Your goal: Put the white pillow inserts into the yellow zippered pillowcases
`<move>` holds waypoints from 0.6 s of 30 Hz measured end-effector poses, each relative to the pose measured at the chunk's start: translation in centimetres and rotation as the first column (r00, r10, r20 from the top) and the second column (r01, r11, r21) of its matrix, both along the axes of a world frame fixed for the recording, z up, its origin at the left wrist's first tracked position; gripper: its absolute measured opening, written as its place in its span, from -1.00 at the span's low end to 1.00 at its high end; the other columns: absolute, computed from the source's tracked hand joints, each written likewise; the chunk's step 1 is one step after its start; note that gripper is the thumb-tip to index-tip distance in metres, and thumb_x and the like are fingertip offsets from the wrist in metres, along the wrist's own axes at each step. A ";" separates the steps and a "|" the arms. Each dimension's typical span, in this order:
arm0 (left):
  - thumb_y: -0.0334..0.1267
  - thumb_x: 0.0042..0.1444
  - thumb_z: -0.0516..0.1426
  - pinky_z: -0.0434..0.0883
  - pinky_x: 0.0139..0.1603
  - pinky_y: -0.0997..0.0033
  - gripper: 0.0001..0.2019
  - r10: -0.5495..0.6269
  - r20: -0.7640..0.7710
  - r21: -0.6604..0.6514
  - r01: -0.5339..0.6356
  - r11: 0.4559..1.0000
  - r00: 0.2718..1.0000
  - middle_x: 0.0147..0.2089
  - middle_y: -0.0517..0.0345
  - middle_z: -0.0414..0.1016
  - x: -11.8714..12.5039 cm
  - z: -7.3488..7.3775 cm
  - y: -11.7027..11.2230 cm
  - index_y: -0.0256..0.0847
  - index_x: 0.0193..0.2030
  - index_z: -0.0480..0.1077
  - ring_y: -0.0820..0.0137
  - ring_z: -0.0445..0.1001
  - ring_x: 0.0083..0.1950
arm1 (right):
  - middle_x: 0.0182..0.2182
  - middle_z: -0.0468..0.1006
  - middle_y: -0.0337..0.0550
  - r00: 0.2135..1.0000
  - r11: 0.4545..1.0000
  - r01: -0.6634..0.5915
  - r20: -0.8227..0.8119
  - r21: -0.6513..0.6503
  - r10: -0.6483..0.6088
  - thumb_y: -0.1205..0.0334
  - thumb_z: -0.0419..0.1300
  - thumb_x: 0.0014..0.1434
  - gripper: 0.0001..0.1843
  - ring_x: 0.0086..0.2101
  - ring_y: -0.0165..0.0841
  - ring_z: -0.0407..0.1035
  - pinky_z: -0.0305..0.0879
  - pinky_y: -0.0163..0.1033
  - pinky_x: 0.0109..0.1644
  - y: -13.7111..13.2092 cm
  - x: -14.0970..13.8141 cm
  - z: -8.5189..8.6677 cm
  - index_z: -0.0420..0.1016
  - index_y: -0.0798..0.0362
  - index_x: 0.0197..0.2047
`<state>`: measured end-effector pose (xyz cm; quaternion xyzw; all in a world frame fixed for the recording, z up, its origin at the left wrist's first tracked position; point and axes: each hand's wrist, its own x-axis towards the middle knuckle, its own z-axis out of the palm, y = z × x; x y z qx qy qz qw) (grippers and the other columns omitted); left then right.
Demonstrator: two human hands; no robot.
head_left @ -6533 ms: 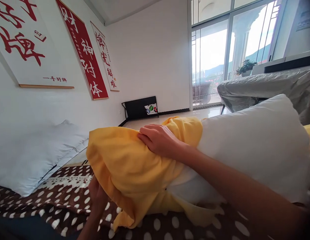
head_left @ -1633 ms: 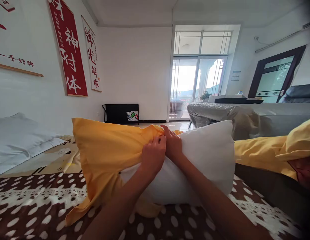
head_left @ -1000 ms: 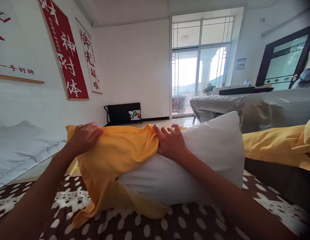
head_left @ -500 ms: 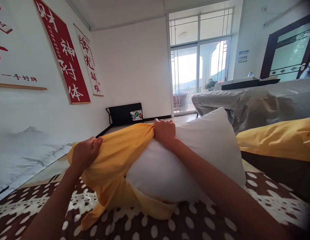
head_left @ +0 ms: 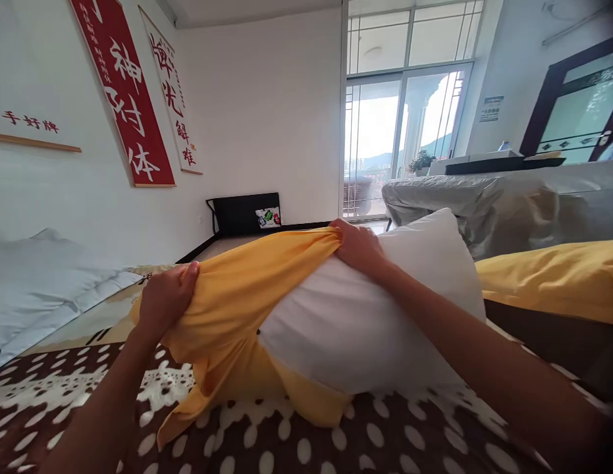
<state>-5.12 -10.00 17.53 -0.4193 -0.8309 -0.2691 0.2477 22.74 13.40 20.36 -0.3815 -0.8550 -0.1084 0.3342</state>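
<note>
A white pillow (head_left: 385, 329) lies in front of me, its left part inside a yellow pillowcase (head_left: 247, 283) and its right part bare. My left hand (head_left: 166, 299) is closed on the pillowcase near its left end. At the case's open upper edge, my right hand (head_left: 359, 247) is closed on the cloth, which is stretched tight between my two hands. The lower edge of the opening hangs loose beneath the pillow, and a flap of yellow cloth trails at the lower left.
Brown bedding with white spots (head_left: 266, 428) lies under the pillow. A white pillow in pale cloth (head_left: 49, 296) is at the left, and yellow fabric (head_left: 558, 276) at the right. Behind stand a plastic-covered table (head_left: 434, 197) and a black folded item (head_left: 232, 214) by the wall.
My right hand has moved to the right, drawing the pillowcase's upper edge farther over the white pillow. My left hand keeps its grip at the left end. The view has tilted slightly down.
</note>
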 end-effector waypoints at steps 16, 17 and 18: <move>0.04 0.21 -0.27 0.04 -0.41 0.37 -0.54 0.044 0.044 -0.001 -0.044 0.999 0.998 -0.50 0.05 0.33 -2.2 -0.7 0.7 -0.17 -0.53 0.18 0.27 0.26 -0.42 | -0.02 0.47 -0.08 0.923 0.812 -0.374 0.263 0.448 0.280 0.26 -0.13 0.31 -0.64 -0.06 -0.27 0.26 0.06 0.01 0.02 -0.9 4.5 -0.3 0.36 -0.12 0.07; 0.02 0.22 -0.28 0.06 -0.40 0.36 -0.54 0.016 0.034 -0.009 -0.016 1.000 0.999 -0.48 0.04 0.34 -2.5 -0.8 0.8 -0.17 -0.50 0.20 0.27 0.28 -0.40 | -0.05 0.48 -0.10 0.907 0.795 -0.411 0.290 0.446 0.306 0.26 -0.11 0.31 -0.65 -0.08 -0.28 0.27 0.08 -0.01 0.00 -1.6 5.0 -0.5 0.38 -0.15 0.05; 0.00 0.23 -0.29 0.10 -0.37 0.35 -0.55 -0.024 0.006 -0.024 0.025 0.999 1.000 -0.45 0.03 0.36 -2.7 -0.9 0.9 -0.18 -0.47 0.23 0.25 0.31 -0.36 | -0.08 0.50 -0.12 0.882 0.765 -0.459 0.332 0.452 0.334 0.27 -0.10 0.31 -0.67 -0.11 -0.31 0.28 0.11 -0.04 -0.03 -2.3 5.2 -0.6 0.40 -0.16 0.01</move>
